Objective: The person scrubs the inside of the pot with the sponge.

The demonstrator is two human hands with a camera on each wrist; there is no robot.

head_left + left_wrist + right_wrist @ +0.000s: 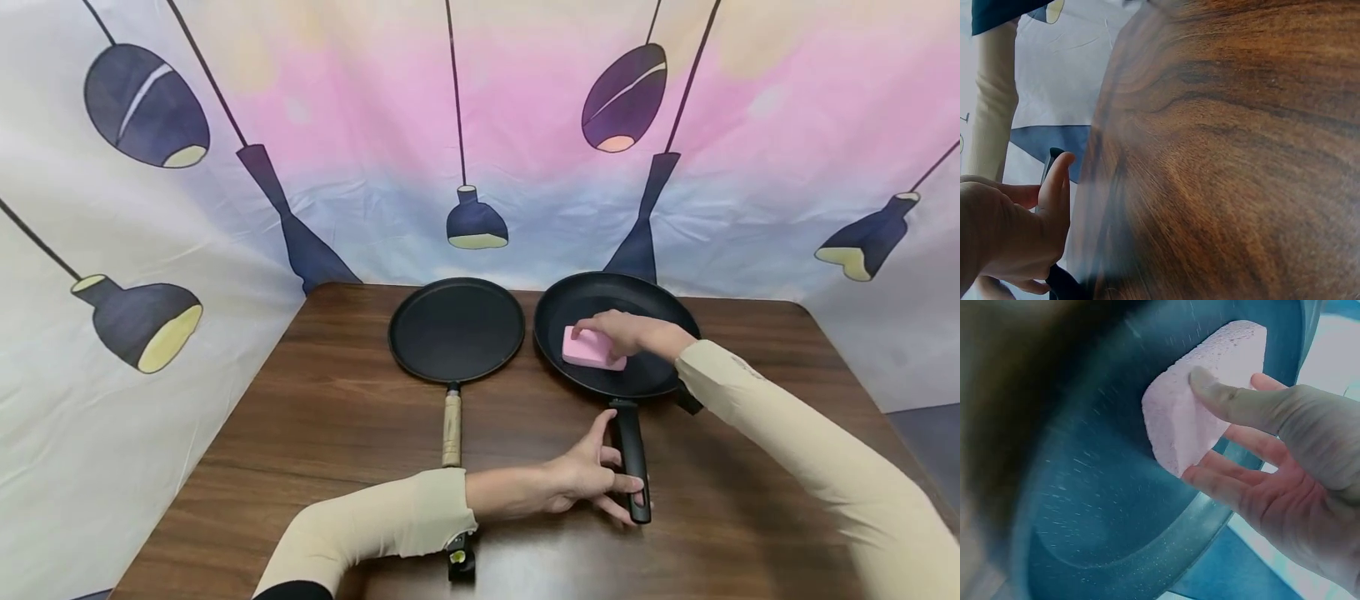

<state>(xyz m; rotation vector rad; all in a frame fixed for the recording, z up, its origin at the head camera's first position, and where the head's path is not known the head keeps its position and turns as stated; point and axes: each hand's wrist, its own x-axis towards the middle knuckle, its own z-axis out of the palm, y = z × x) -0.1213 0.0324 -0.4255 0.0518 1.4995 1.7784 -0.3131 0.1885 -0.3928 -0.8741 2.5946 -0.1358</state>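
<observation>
Grips pink sponge (589,351) in right hand (621,330), with thumb laid over near face and fingers bent along lower edge in right wrist view. Has sponge inside black frying pan (637,302), over base, a little left of middle in head view. Holds black handle (631,450) of same pan in left hand (585,475), with one digit stretched up beside handle and another across near end. Cannot tell rest of left fingers fully, being partly behind handle. Shows pale specks scattered over frying pan's inner surface. Has flat pan (456,330) just left of frying pan, with rims near but apart. Includes wooden handle (452,429) on flat pan, aimed toward wearer, ending just above left sleeve (390,512) in head view. Has both pans toward far side of brown table (337,400). Brings right sleeve (802,442) in from right, same cream as left. Shows small black device (461,562) below left cuff. Has cloth backdrop (375,108) behind table, printed with dark hanging lamps (477,218) over pink and blue. Shows mostly wood grain in left wrist view, with hand and part of handle at left.
</observation>
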